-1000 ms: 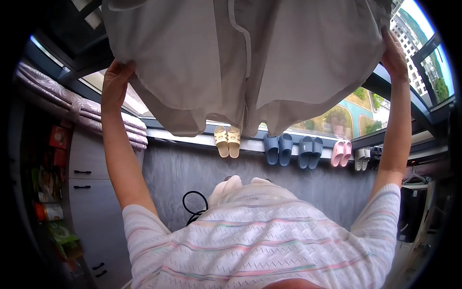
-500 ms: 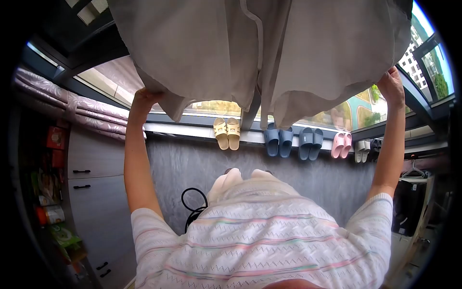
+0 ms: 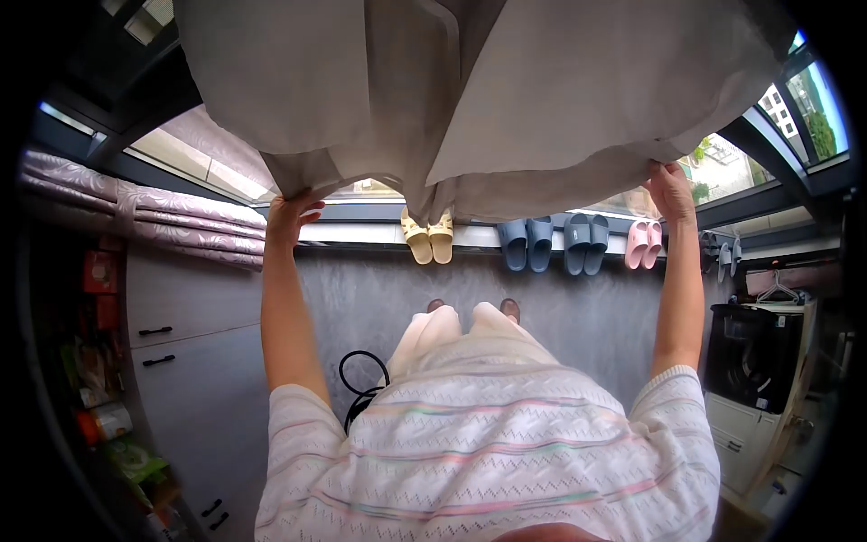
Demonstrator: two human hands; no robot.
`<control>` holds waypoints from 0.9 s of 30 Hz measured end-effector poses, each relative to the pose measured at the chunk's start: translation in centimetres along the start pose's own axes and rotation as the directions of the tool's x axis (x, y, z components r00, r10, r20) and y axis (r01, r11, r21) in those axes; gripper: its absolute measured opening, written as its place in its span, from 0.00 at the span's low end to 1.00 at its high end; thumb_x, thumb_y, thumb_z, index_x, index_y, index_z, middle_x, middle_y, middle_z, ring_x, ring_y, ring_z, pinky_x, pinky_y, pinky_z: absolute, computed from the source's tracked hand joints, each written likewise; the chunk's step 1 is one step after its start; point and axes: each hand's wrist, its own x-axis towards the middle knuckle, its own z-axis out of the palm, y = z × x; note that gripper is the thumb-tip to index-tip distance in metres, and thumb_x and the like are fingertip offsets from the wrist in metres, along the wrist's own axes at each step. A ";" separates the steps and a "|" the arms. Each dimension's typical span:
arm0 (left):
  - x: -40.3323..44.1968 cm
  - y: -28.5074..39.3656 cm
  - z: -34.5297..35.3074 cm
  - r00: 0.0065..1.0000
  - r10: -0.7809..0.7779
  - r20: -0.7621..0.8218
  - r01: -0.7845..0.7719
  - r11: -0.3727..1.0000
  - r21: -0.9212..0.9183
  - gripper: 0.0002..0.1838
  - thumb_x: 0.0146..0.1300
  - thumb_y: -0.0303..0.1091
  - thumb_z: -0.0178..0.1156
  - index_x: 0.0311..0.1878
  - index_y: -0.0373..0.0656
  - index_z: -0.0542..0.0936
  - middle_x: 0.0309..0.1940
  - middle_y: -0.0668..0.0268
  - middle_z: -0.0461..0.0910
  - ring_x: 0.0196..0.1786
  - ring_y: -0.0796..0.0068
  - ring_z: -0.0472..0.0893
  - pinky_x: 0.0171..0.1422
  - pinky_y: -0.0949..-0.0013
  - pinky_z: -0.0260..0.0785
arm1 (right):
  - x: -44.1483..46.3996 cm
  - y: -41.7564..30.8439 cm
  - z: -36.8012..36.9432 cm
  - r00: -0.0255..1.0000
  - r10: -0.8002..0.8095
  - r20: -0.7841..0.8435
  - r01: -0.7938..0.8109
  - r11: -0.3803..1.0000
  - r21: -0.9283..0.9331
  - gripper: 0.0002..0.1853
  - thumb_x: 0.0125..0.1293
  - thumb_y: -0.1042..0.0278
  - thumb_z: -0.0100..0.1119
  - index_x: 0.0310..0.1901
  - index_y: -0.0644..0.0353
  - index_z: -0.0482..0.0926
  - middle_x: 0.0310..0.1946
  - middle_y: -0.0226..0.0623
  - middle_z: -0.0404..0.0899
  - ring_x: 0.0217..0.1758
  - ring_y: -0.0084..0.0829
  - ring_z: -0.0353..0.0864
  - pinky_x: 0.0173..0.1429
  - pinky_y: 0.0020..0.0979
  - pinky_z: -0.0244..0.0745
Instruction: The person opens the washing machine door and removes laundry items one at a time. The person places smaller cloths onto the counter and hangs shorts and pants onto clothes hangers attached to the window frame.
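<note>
A thin light grey garment [image 3: 560,99] hangs in front of me across the top of the view, its upper part cut off by the frame. Folds run down its middle and the lower edge is wavy. At the left lower corner, my left hand [image 3: 293,217] pinches the hem, some of its fingers loosely bent below the cloth. My right hand [image 3: 670,191] grips the hem on the other side between thumb and fingers. Between the two hands the hem sags in front of the window.
Yellow slippers [image 3: 428,242], blue slippers [image 3: 526,246] and pink slippers [image 3: 643,244] line the window ledge. A gathered curtain [image 3: 172,208] and grey cabinets [image 3: 199,379] stand left. A black cable [image 3: 361,379] lies on the floor. At right is a black appliance [image 3: 751,352].
My right hand has moved left and slightly down with the hem, and my left hand slightly right and down. The garment hangs less stretched and now partly covers the yellow slippers.
</note>
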 end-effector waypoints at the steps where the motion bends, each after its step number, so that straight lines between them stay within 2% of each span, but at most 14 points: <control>1: 0.1 0.0 -1.0 1.000 -0.005 -0.009 0.004 0.997 -0.076 0.10 0.56 0.33 0.62 0.39 0.41 0.76 0.32 0.65 0.80 0.32 0.70 0.81 0.33 0.69 0.73 | -0.1 -0.2 -0.1 1.000 -0.030 -0.008 0.030 0.999 0.041 0.17 0.56 0.65 0.64 0.47 0.55 0.75 0.46 0.27 0.77 0.51 0.27 0.72 0.55 0.41 0.65; 2: 0.3 -0.3 -1.5 1.000 0.005 -0.017 -0.007 0.993 -0.119 0.09 0.56 0.32 0.61 0.39 0.41 0.76 0.32 0.64 0.80 0.32 0.70 0.81 0.33 0.69 0.74 | -0.2 -0.3 -0.1 0.998 -0.061 -0.016 0.063 0.995 0.082 0.16 0.57 0.66 0.63 0.47 0.53 0.76 0.46 0.26 0.77 0.51 0.27 0.73 0.55 0.42 0.65; 5: 0.8 -1.0 -2.2 0.999 0.025 -0.029 -0.032 0.958 -0.285 0.05 0.58 0.27 0.58 0.38 0.41 0.75 0.31 0.64 0.79 0.32 0.68 0.81 0.34 0.65 0.76 | -0.5 0.9 0.5 1.000 -0.014 0.019 0.013 0.998 0.066 0.15 0.58 0.66 0.62 0.47 0.52 0.76 0.46 0.25 0.77 0.51 0.26 0.73 0.55 0.44 0.64; 8: 1.6 -2.2 -2.0 0.999 0.032 0.012 -0.025 0.920 -0.391 0.06 0.58 0.26 0.58 0.39 0.41 0.75 0.31 0.63 0.79 0.31 0.67 0.81 0.35 0.65 0.76 | -1.1 1.5 1.7 1.000 -0.007 -0.012 0.008 0.996 0.092 0.14 0.59 0.65 0.61 0.48 0.50 0.75 0.45 0.24 0.77 0.51 0.26 0.73 0.55 0.45 0.63; 12: 2.3 -3.4 -1.6 0.998 0.043 0.037 -0.015 0.826 -0.564 0.07 0.59 0.25 0.56 0.41 0.42 0.74 0.33 0.61 0.79 0.35 0.66 0.80 0.39 0.65 0.76 | -1.6 1.7 2.4 0.999 -0.019 -0.044 0.025 0.989 0.148 0.13 0.60 0.64 0.60 0.46 0.50 0.75 0.45 0.24 0.77 0.51 0.26 0.72 0.55 0.45 0.64; 14: 2.8 -4.8 -1.7 0.989 0.111 0.093 -0.024 0.759 -0.651 0.09 0.61 0.30 0.56 0.44 0.40 0.73 0.39 0.59 0.77 0.42 0.63 0.78 0.44 0.64 0.74 | -1.6 2.0 2.6 0.995 -0.014 -0.099 0.029 0.987 0.157 0.12 0.60 0.64 0.60 0.45 0.49 0.75 0.44 0.24 0.77 0.51 0.26 0.72 0.55 0.44 0.64; 16: 2.4 -5.7 -0.7 0.999 -0.031 0.024 0.039 0.792 -0.610 0.11 0.62 0.34 0.56 0.46 0.41 0.73 0.38 0.59 0.77 0.42 0.63 0.78 0.45 0.64 0.74 | -2.2 2.7 3.2 0.982 0.022 -0.186 -0.004 0.996 0.094 0.12 0.61 0.62 0.59 0.45 0.50 0.74 0.43 0.24 0.77 0.50 0.24 0.73 0.52 0.36 0.67; 18: 1.6 -7.3 1.0 0.983 -0.154 0.098 0.182 0.826 -0.533 0.12 0.63 0.37 0.55 0.47 0.43 0.73 0.39 0.58 0.78 0.42 0.63 0.79 0.44 0.64 0.75 | -3.7 3.7 4.5 0.961 0.064 -0.268 -0.066 0.998 0.003 0.16 0.59 0.60 0.61 0.48 0.52 0.73 0.43 0.26 0.77 0.49 0.23 0.74 0.49 0.31 0.67; 20: 0.5 -8.6 4.1 0.926 -0.242 0.291 0.336 0.878 -0.341 0.15 0.64 0.40 0.54 0.51 0.44 0.73 0.41 0.57 0.79 0.43 0.63 0.80 0.42 0.63 0.76 | -5.7 5.8 4.3 0.933 0.209 -0.293 -0.226 0.974 -0.025 0.19 0.57 0.59 0.62 0.49 0.53 0.72 0.41 0.27 0.77 0.46 0.21 0.75 0.47 0.29 0.68; 22: -0.9 -8.7 8.5 0.848 -0.203 0.490 0.308 0.940 -0.145 0.20 0.63 0.45 0.54 0.54 0.47 0.71 0.46 0.59 0.78 0.46 0.64 0.78 0.44 0.62 0.74 | -8.5 7.8 4.2 0.891 0.350 -0.290 -0.378 0.925 -0.045 0.17 0.57 0.59 0.62 0.46 0.55 0.74 0.39 0.27 0.77 0.43 0.20 0.77 0.41 0.26 0.70; 23: -1.9 -7.9 11.3 0.843 -0.167 0.512 0.281 0.947 -0.153 0.20 0.63 0.45 0.54 0.55 0.46 0.71 0.44 0.59 0.79 0.45 0.64 0.79 0.44 0.62 0.74 | -10.4 9.0 3.4 0.890 0.388 -0.238 -0.403 0.915 -0.016 0.16 0.57 0.59 0.62 0.45 0.55 0.74 0.38 0.27 0.78 0.40 0.21 0.78 0.40 0.26 0.71; 24: -2.7 -6.7 13.9 0.829 -0.140 0.542 0.307 0.923 -0.232 0.17 0.65 0.39 0.52 0.54 0.44 0.71 0.41 0.60 0.79 0.42 0.66 0.80 0.41 0.64 0.74 | -12.4 10.3 2.5 0.878 0.419 -0.232 -0.435 0.900 -0.021 0.16 0.57 0.59 0.61 0.44 0.55 0.74 0.36 0.26 0.78 0.37 0.21 0.78 0.39 0.26 0.71; 26: -1.1 -7.7 15.6 0.849 -0.089 0.521 0.230 0.950 -0.212 0.13 0.64 0.37 0.52 0.50 0.44 0.73 0.35 0.64 0.79 0.39 0.70 0.79 0.39 0.66 0.72 | -17.8 12.1 0.2 0.845 0.492 -0.209 -0.505 0.863 -0.008 0.14 0.57 0.59 0.61 0.42 0.55 0.75 0.36 0.27 0.78 0.37 0.21 0.78 0.38 0.26 0.72; 27: -0.3 -8.4 16.2 0.909 -0.112 0.402 0.229 0.939 -0.257 0.09 0.63 0.35 0.55 0.44 0.45 0.76 0.28 0.69 0.78 0.34 0.74 0.78 0.36 0.68 0.71 | -21.1 12.8 -1.5 0.826 0.519 -0.219 -0.530 0.848 0.013 0.14 0.57 0.60 0.61 0.42 0.55 0.74 0.36 0.27 0.78 0.36 0.21 0.78 0.37 0.27 0.71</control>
